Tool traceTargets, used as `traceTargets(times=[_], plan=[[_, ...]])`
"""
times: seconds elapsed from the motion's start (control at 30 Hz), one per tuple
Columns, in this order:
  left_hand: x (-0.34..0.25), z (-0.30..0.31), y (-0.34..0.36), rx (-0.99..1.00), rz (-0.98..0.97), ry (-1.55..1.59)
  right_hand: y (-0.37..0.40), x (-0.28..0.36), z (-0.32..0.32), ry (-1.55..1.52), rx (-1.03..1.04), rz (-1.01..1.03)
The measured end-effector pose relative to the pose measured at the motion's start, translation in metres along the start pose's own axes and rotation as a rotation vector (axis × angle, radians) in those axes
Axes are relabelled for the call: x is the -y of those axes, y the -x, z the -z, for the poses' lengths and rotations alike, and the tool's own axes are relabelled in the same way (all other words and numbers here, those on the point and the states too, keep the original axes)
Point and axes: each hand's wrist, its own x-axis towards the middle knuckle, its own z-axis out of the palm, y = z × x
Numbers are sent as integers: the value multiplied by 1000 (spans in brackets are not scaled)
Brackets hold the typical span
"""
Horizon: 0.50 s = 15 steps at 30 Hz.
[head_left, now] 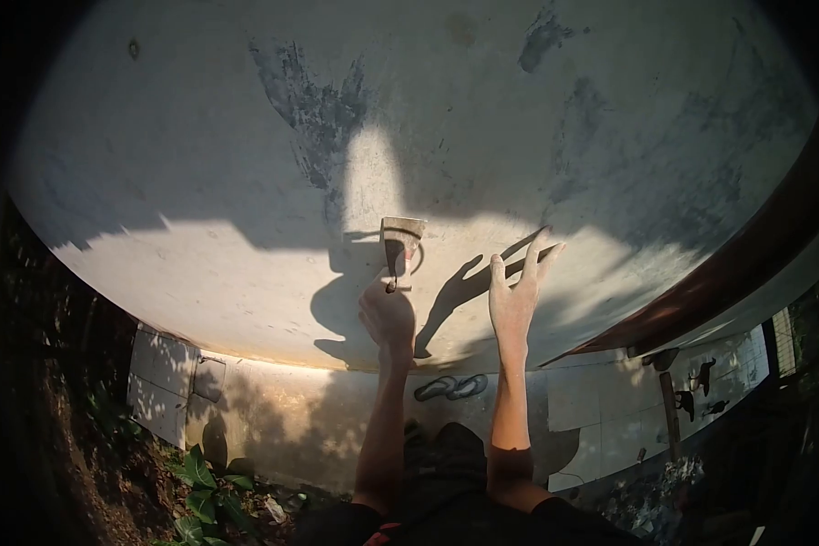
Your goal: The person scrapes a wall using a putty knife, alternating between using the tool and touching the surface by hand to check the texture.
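Note:
My left hand is wrapped round the handle of a paint scraper, its flat wide blade pointing up toward the wall. Dull white residue covers part of the blade. The pale wall fills the upper view, with dark grey patches above the scraper. To the right, my right hand holds nothing; its fingers are spread and reach up close to the wall surface. A dusty white coating shows on both hands. Sunlight throws shadows of the hands and scraper onto the wall.
A pair of flip-flops lies on the floor at the wall's foot, between my forearms. Green leafy plants grow at lower left. A dark reddish-brown band edges the wall at right. Pale floor tiles extend to the lower right.

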Motion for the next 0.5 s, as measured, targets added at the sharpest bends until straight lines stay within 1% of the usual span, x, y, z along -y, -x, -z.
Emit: traceTargets(times=[0.03,0.07,0.13,0.17,0.23,0.27,0.33,0.37,0.4,0.43,0.47,0.5], plan=[[4,-7,1,-126,-146,39,1,0,0,11,-11,2],[5,-19,-2,-125,-144,37,1,0,-1,12,-8,-1],[2,-39,-9,-350,-337,199,1,0,-2,14,-14,27],[-12,-25,-5,-351,-338,198,2,0,-2,13,-13,27],[-37,3,1,59,-162,121,0,1,-2,27,-11,13],[-29,3,0,57,-167,123,0,-1,-1,24,-14,16],[5,-7,-2,0,-25,113,0,-4,-1,10,-5,29],[21,-20,-7,5,-25,108,0,-4,-1,11,-6,22],[39,-34,-12,-82,-179,50,0,-3,-1,-1,-3,4],[41,-35,-11,-169,-330,-7,1,-2,-1,-11,4,-12],[39,-39,-9,-168,-323,-11,0,-2,-1,-8,10,-15],[17,-37,-4,-249,-348,96,0,-2,0,-12,10,-15]])
